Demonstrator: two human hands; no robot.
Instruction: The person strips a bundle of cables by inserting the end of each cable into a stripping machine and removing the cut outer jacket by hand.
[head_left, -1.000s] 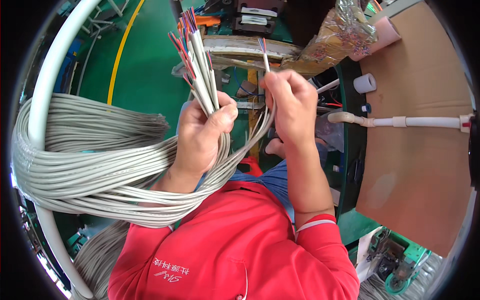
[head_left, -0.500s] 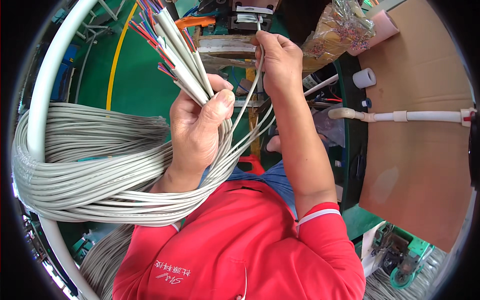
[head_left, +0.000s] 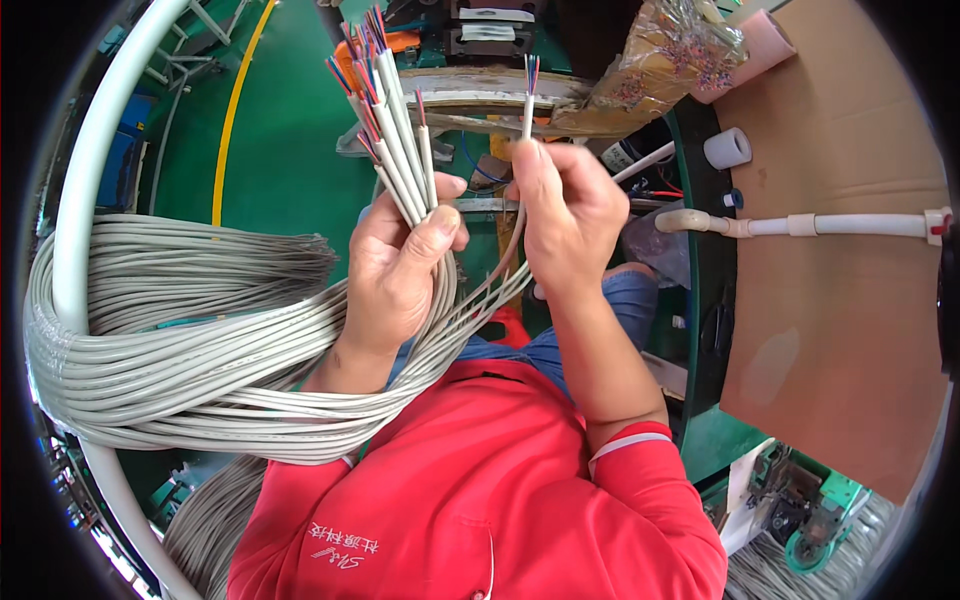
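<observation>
My left hand (head_left: 400,255) is closed round a bundle of white cables (head_left: 400,150). Their upper ends fan out upward, showing red, blue and dark inner wires. In a pinch, my right hand (head_left: 568,205) holds a single white cable (head_left: 529,115) upright, with thin coloured wires bare at its tip. That cable stands apart, to the right of the bundle. Below both hands the cables run down and left into a thick grey-white coil (head_left: 210,370), which hangs over a white pipe rail (head_left: 75,240).
Ahead stands a dark machine (head_left: 490,35) with a worn bench edge (head_left: 480,88) below it. A plastic-wrapped block (head_left: 665,70) sits to its right. A cardboard-covered table (head_left: 830,320) with a white pipe (head_left: 865,228) and a white roll (head_left: 728,151) fills the right side.
My right hand has drawn its cable back from the machine, and the cable's coloured wire ends now show. The bundle in my left hand has shifted slightly right and more upright.
</observation>
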